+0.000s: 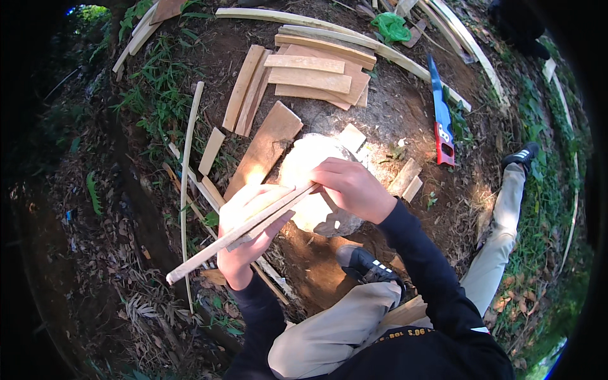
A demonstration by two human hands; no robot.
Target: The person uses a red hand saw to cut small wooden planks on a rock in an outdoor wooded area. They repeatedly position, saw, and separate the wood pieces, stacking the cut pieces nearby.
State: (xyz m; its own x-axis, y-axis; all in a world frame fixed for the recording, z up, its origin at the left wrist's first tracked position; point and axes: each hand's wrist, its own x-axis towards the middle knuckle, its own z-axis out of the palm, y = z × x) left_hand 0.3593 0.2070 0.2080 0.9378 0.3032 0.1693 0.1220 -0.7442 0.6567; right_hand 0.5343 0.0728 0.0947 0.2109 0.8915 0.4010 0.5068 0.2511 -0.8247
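Observation:
Two narrow wooden strips (221, 246) lie against each other, held up at a slant in front of me. My left hand (244, 209) is wrapped round their middle, fingers closed, partly washed out by sunlight. At their upper right end my right hand (354, 189) pinches the wood between thumb and fingers. The longer strip's free end points to the lower left. Below the hands sits a pale, rounded block (304, 155), brightly lit; I cannot tell if it is stone or a stump. A wide brown board (269, 142) lies beside it on the ground.
Cut boards (310, 79) are stacked on the soil ahead. A handsaw (440, 114) with blue blade and red handle lies to the right. Long thin slats (192, 126) lie at the left and far side. A green plastic bag (391, 27) is at the back.

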